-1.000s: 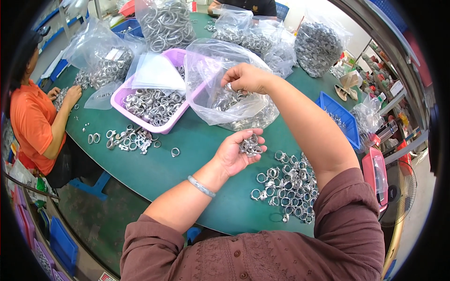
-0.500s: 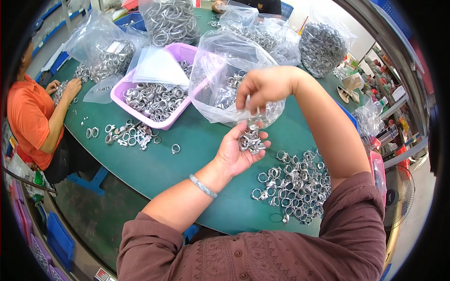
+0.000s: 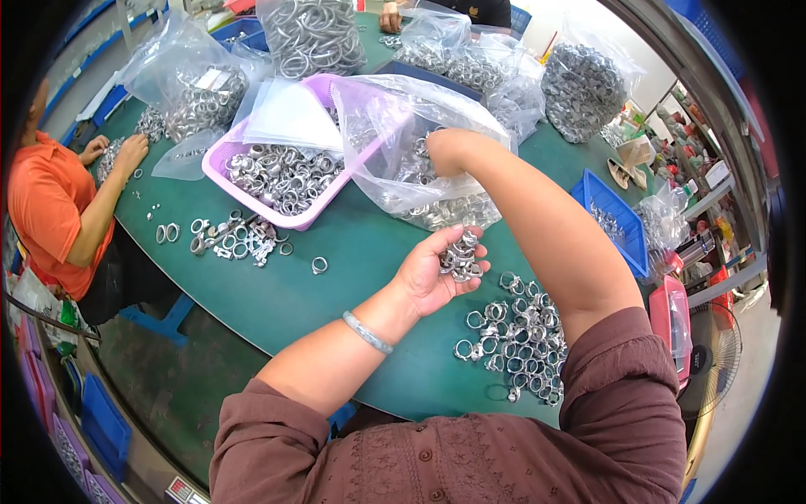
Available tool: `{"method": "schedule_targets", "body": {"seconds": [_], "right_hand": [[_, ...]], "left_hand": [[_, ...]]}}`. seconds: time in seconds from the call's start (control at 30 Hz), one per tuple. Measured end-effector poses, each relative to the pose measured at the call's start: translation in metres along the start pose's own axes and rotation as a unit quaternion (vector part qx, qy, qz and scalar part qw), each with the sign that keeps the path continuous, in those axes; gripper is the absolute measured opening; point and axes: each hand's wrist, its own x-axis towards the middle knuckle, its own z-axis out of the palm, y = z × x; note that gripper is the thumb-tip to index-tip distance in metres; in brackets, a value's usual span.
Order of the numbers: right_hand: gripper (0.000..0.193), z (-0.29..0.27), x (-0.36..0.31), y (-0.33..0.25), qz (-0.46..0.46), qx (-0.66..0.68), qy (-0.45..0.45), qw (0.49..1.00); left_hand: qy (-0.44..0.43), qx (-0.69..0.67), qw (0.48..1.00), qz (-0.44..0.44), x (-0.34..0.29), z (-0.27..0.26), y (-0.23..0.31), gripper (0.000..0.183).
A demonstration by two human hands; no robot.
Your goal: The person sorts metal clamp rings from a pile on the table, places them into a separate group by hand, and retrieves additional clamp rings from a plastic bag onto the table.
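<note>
Palm up over the green table, my left hand (image 3: pixel 426 275) cups a small heap of silvery metal rings (image 3: pixel 461 257), its fingers curled at the edge. My right hand (image 3: pixel 450 153) reaches into the mouth of a clear plastic bag (image 3: pixel 375 183) that holds more metal pieces. Its fingers are hidden inside, so what they grip cannot be seen. Below my right forearm, a spread of metal rings (image 3: pixel 519 343) lies on the table, partly covered by the arm. A single ring (image 3: pixel 319 265) sits apart, left of my left hand.
A purple basket (image 3: pixel 253 207) of rings with clear sheets stands left of the bag. Loose metal parts (image 3: pixel 239 238) lie before it. Filled bags (image 3: pixel 312 38) line the far side. A blue tray (image 3: pixel 631 256) is at right. At left, a person in orange (image 3: pixel 59 210) handles parts.
My right hand has gone from above my left palm into the plastic bag, its fingers now out of sight. My left hand still holds its heap of rings, almost in place.
</note>
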Motion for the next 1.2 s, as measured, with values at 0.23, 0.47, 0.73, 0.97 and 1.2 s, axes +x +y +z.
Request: {"method": "schedule_targets", "body": {"seconds": [0.23, 0.47, 0.73, 0.97, 1.2], "right_hand": [[0.019, 0.011, 0.005, 0.022, -0.051, 0.030, 0.042, 0.997], [0.018, 0.008, -0.001, 0.026, -0.093, 0.238, 0.153, 0.955], [0.029, 0.029, 0.033, 0.018, -0.045, 0.162, 0.282, 0.944], [0.023, 0.020, 0.027, 0.037, -0.067, 0.316, 0.248, 0.913], [0.014, 0.013, 0.009, 0.046, -0.048, 0.827, 0.084, 0.554]], "left_hand": [[-0.008, 0.010, 1.000, -0.002, 0.001, 0.002, -0.001, 0.034], [0.004, 0.015, 1.000, 0.004, -0.002, -0.005, 0.002, 0.034], [-0.001, 0.014, 1.000, -0.009, 0.002, -0.001, -0.002, 0.033], [-0.013, 0.017, 1.000, -0.006, 0.002, -0.001, -0.002, 0.033], [0.017, 0.021, 1.000, -0.001, -0.001, 0.000, 0.002, 0.034]]}}
